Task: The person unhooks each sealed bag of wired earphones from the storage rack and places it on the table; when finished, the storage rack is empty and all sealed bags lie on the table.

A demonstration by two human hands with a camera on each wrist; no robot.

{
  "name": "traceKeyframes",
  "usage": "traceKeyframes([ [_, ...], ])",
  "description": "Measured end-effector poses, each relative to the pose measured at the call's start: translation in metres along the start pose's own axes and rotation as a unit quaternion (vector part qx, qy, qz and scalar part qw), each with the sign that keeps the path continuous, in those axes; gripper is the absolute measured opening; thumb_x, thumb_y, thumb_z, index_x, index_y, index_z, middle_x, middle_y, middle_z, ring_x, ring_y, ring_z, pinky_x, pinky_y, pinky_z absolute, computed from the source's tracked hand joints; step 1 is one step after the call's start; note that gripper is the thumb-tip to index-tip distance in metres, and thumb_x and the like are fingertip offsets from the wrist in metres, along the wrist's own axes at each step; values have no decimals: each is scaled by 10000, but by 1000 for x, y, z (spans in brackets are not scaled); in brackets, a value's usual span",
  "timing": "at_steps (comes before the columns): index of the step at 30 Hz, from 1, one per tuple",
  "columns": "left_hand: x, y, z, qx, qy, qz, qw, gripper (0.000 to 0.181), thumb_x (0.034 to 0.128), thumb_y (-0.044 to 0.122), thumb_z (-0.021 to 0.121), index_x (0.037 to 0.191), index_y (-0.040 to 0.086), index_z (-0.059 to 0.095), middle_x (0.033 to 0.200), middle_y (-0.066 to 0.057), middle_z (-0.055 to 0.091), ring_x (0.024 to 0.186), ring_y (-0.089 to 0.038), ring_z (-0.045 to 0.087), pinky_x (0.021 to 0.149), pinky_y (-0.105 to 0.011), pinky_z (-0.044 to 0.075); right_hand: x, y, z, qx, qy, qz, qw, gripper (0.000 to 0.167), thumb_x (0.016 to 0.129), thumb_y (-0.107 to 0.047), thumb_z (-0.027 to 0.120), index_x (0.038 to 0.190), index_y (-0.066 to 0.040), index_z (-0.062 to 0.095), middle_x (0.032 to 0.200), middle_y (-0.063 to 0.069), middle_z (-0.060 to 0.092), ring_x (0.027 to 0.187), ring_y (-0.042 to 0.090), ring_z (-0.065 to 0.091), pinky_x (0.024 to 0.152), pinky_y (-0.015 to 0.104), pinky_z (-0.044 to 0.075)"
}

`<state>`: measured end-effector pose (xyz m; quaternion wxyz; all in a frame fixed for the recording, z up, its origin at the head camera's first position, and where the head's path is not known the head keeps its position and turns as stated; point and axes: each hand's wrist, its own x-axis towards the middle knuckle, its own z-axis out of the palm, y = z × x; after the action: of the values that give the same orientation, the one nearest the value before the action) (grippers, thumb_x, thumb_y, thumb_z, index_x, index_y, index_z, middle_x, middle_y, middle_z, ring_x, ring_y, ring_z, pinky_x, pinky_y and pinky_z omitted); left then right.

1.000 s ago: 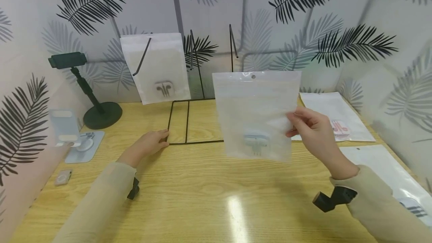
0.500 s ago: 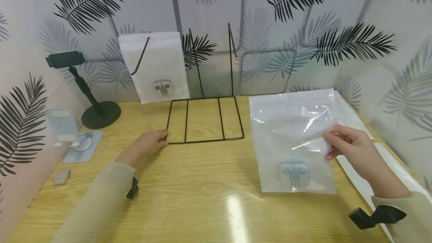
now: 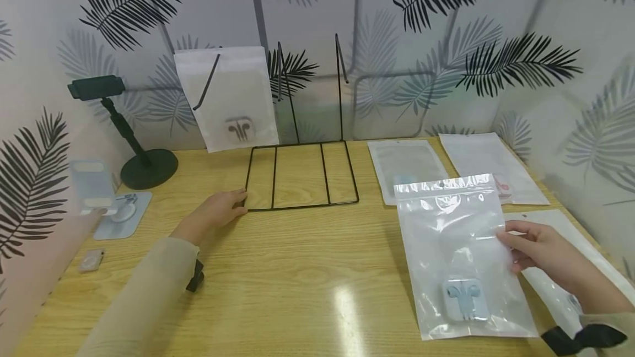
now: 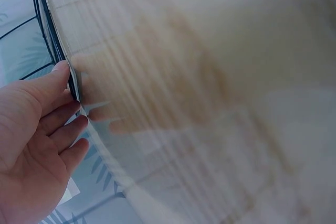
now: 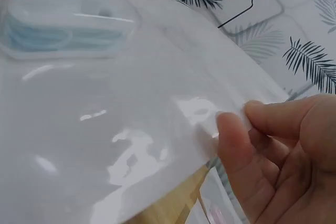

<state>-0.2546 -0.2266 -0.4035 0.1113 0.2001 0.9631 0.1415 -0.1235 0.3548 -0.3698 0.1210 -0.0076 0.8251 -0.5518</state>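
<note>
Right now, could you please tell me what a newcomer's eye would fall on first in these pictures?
Probably the glossy see-through bag at the right front of the wooden table, pinched at its edge by the right hand, with pale blue earphones near its lower end. Next might come the black wire rack at the back middle, held at its left side by the left hand, with a white bag hanging at its left.

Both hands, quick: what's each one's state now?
Left hand: touching the wire rack; whether gripping, can't tell.
Right hand: closed, pinching the earphone bag.
</note>
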Motion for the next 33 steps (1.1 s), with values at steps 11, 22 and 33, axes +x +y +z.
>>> traceKeyframes([
  [11,-1,1,0,-25,9,2,10000,519,950,199,530,1379,-46,368,1425,-227,309,1282,-406,296,1038,-514,256,10,13,1,-1661,-431,566,9835,336,947,-180,529,1056,139,538,647,34,504,573,176,529,533,326,524],
  [22,-1,1,-1,49,37,52,10000,516,945,190,539,1369,-59,379,1407,-244,331,1268,-409,319,1032,-505,274,16,16,7,-2476,-565,849,9635,188,892,-201,604,825,-26,620,572,12,503,508,175,537,456,316,495],
  [33,-1,1,-1,122,50,64,9999,516,946,192,537,1365,-64,381,1406,-246,331,1262,-417,323,1031,-509,274,21,15,6,-2805,-546,1005,9530,199,867,-210,639,829,-16,628,593,22,534,515,172,559,483,318,503],
])
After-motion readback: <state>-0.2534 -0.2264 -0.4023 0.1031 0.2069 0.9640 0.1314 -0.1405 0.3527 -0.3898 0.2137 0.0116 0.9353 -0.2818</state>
